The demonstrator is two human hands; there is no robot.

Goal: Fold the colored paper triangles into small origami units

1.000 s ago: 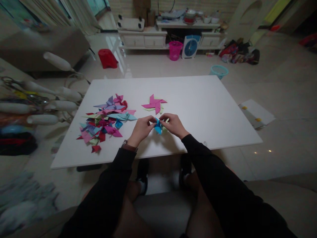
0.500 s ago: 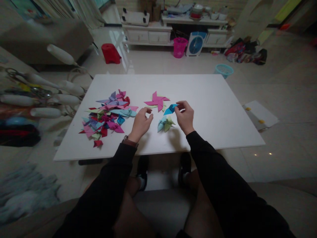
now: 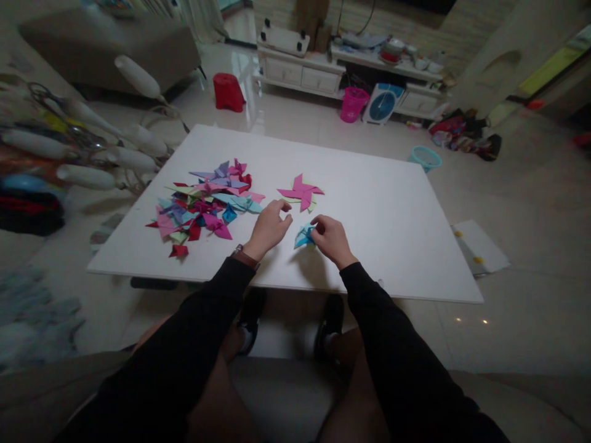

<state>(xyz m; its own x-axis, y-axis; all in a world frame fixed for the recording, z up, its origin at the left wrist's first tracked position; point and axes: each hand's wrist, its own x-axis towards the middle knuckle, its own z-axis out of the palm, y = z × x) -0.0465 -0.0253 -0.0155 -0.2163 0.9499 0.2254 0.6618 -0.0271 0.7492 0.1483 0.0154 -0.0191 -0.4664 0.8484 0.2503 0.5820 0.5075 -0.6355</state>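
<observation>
My right hand (image 3: 330, 239) pinches a blue origami piece (image 3: 302, 240), low over the middle front of the white table. Pale blue and green folded paper shows around it, largely hidden by the blue piece and my fingers; I cannot tell whether they touch. My left hand (image 3: 269, 226), with a brown-strapped watch at its wrist, hovers with thumb and fingers apart and nothing between them. Beyond both hands lies a pink and green paper pinwheel (image 3: 302, 192). Left of my left hand spreads a heap of folded paper pieces (image 3: 207, 203) in pink, purple, red, green and blue.
The white table (image 3: 383, 209) stands before my knees. A lamp with several white shades (image 3: 133, 157) crowds its left edge. Past the far side are a red stool (image 3: 229, 92), a pink basket (image 3: 353, 104), a blue fan (image 3: 383, 103) and a teal bin (image 3: 425, 158).
My right hand has moved down and toward me with the blue piece, which now covers much of the pale blue and green paper. The camera view has tilted; my left hand keeps its pose.
</observation>
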